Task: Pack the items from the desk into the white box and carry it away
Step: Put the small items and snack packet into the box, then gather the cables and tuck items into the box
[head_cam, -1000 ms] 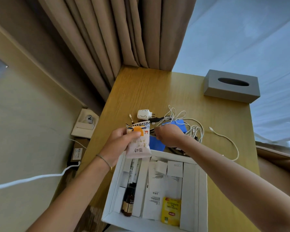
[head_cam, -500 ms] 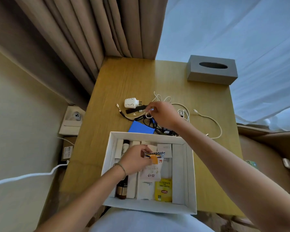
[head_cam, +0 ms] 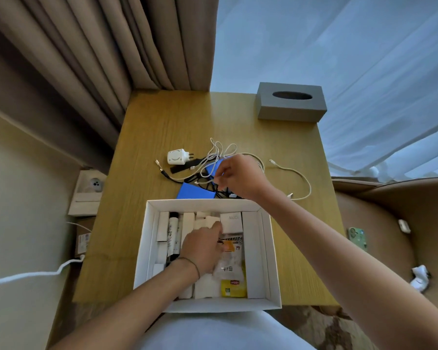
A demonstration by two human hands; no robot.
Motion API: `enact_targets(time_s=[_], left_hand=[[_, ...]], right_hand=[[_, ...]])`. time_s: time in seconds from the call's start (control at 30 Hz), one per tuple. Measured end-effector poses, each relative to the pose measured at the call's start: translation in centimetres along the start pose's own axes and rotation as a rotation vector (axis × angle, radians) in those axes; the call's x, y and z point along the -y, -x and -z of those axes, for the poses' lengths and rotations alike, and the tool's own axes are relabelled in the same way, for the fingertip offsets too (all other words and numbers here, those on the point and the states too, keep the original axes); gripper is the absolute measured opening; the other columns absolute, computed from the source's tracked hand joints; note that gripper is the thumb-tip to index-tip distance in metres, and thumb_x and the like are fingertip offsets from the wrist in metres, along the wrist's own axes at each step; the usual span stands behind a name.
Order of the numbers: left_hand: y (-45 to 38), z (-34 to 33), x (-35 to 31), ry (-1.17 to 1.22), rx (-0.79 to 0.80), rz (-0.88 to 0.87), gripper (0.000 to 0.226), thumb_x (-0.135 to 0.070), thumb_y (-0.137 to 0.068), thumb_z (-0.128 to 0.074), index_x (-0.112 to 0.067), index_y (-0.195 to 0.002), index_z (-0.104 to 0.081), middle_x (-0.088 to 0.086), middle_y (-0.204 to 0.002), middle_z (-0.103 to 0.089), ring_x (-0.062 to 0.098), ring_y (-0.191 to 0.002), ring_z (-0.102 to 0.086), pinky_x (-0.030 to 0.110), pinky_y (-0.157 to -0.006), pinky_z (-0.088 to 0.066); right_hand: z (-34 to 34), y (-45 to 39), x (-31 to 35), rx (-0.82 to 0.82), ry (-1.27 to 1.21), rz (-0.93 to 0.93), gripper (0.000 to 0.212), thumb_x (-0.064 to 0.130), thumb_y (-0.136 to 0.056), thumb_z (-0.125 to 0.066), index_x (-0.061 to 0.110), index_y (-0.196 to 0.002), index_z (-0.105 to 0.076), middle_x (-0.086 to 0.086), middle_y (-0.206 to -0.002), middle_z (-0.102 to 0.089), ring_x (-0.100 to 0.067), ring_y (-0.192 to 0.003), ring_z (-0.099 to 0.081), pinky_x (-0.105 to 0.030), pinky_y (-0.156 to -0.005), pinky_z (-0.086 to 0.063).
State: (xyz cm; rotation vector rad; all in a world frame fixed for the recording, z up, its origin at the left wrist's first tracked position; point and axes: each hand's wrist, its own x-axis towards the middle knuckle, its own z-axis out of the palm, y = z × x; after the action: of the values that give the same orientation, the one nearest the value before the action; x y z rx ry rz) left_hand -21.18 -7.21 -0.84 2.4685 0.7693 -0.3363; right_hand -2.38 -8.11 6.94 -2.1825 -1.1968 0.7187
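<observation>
The white box (head_cam: 273, 251) stands open at the desk's near edge, filled with several small white cartons, a dark bottle and a yellow tea sachet (head_cam: 233, 288). My left hand (head_cam: 202, 248) is inside it, fingers resting on a pale snack packet (head_cam: 232, 256) that lies flat on the contents. Behind the box, my right hand (head_cam: 238, 176) pinches a white cable (head_cam: 214, 157) in a tangle of white and black cords over a blue flat item (head_cam: 195, 192). A white plug adapter (head_cam: 177, 157) lies to the left of the tangle.
A grey tissue box (head_cam: 290, 102) sits at the desk's far right corner. Beige curtains hang behind, a wall socket (head_cam: 92, 185) is low at the left, and a tan armchair (head_cam: 390, 223) with a green phone and small white items stands to the right.
My left hand carried the snack packet from above the desk down into the box and laid it flat. My right hand stayed at the cables and lifted a white one.
</observation>
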Motion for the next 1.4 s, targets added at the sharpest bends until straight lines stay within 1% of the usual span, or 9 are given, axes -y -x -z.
enact_targets(time_s=[0.1, 0.2, 0.3, 0.43, 0.73, 0.93, 1.07, 1.2, 1.4], left_hand=[[1.2, 3.5, -0.3, 0.026, -0.418, -0.2, 0.011, -0.031, -0.093, -0.061, -0.022, -0.099, -0.06, -0.004, -0.087, -0.06, 0.017, -0.076, -0.06, 0.03, -0.059, -0.045], [1.2, 8.2, -0.2, 0.17, -0.691, -0.307, 0.025, -0.025, -0.093, -0.06, -0.021, -0.117, -0.058, -0.003, -0.107, -0.054, 0.015, -0.096, -0.054, 0.025, -0.08, -0.045], [-0.3, 13.0, -0.1, 0.138, -0.575, -0.224, 0.028, -0.029, -0.097, -0.06, -0.019, -0.123, -0.062, -0.001, -0.112, -0.062, 0.017, -0.107, -0.055, 0.031, -0.091, -0.046], [-1.7, 16.5, -0.6, 0.528, -0.269, -0.169, 0.039, -0.03, -0.103, -0.05, -0.007, -0.075, -0.064, 0.004, -0.06, -0.06, 0.018, -0.056, -0.058, 0.034, -0.06, -0.049], [-0.7, 19.3, 2.7, 1.511, -0.223, 0.019, 0.033, -0.028, -0.105, -0.044, -0.012, -0.078, -0.055, -0.002, -0.058, -0.04, 0.012, -0.05, -0.037, 0.025, -0.052, -0.04], [-0.1, 21.4, 5.6, 1.795, -0.364, 0.034, 0.033, -0.03, -0.105, -0.041, -0.016, -0.078, -0.055, -0.003, -0.058, -0.045, 0.009, -0.048, -0.044, 0.025, -0.056, -0.043], [0.0, 21.1, 5.0, 1.947, -0.358, -0.042, 0.028, -0.018, -0.106, -0.037, -0.015, -0.09, -0.06, 0.006, -0.072, -0.06, 0.017, -0.063, -0.062, 0.035, -0.07, -0.058], [-0.8, 21.3, 2.5, 1.638, -0.483, -0.192, 0.02, -0.014, -0.107, -0.034, -0.009, -0.104, -0.053, 0.021, -0.099, -0.074, 0.035, -0.097, -0.072, 0.045, -0.089, -0.059], [-0.9, 19.6, 1.0, 0.78, -0.425, -0.287, 0.022, -0.013, -0.107, -0.038, -0.023, -0.117, -0.054, 0.004, -0.09, -0.076, 0.017, -0.088, -0.073, 0.036, -0.081, -0.059]], right_hand=[[0.6, 0.3, 0.4, -0.005, 0.035, 0.018, 0.014, 0.016, -0.087, -0.073, 0.019, -0.073, -0.069, 0.006, -0.061, -0.073, 0.007, -0.049, -0.06, -0.023, -0.06, -0.05], [1.3, 0.7, 1.5, 0.005, 0.071, 0.051, 0.008, 0.018, -0.089, -0.071, 0.018, -0.081, -0.07, 0.003, -0.068, -0.074, -0.008, -0.062, -0.067, -0.034, -0.071, -0.058], [2.2, 1.0, 3.5, 0.031, 0.061, 0.117, 0.005, 0.014, -0.09, -0.067, 0.017, -0.088, -0.071, 0.002, -0.076, -0.073, -0.019, -0.071, -0.068, -0.039, -0.07, -0.058], [3.6, 0.9, 5.0, 0.048, -0.042, 0.193, 0.011, 0.012, -0.094, -0.065, 0.019, -0.085, -0.066, -0.004, -0.075, -0.069, -0.021, -0.067, -0.062, -0.043, -0.069, -0.055], [5.1, 0.4, 2.4, 0.021, -0.241, 0.085, 0.024, 0.024, -0.1, -0.06, 0.026, -0.077, -0.068, 0.009, -0.059, -0.055, -0.008, -0.054, -0.045, -0.026, -0.058, -0.042], [5.4, 0.8, 0.1, -0.029, -0.248, -0.012, 0.021, 0.019, -0.1, -0.059, 0.013, -0.085, -0.073, -0.013, -0.071, -0.065, -0.02, -0.063, -0.052, -0.035, -0.066, -0.046], [4.4, 1.0, 2.0, -0.012, -0.075, 0.013, 0.021, 0.019, -0.099, -0.06, 0.025, -0.081, -0.07, 0.007, -0.072, -0.066, -0.012, -0.06, -0.053, -0.027, -0.063, -0.046], [2.0, 1.7, 5.8, 0.145, 0.123, 0.167, 0.018, 0.019, -0.097, -0.058, 0.02, -0.091, -0.074, 0.007, -0.086, -0.072, -0.008, -0.073, -0.065, -0.029, -0.073, -0.054], [2.8, 1.5, 8.7, 0.18, 0.02, 0.275, 0.021, 0.024, -0.098, -0.06, 0.027, -0.081, -0.072, 0.004, -0.068, -0.068, -0.007, -0.051, -0.052, -0.018, -0.055, -0.042]])
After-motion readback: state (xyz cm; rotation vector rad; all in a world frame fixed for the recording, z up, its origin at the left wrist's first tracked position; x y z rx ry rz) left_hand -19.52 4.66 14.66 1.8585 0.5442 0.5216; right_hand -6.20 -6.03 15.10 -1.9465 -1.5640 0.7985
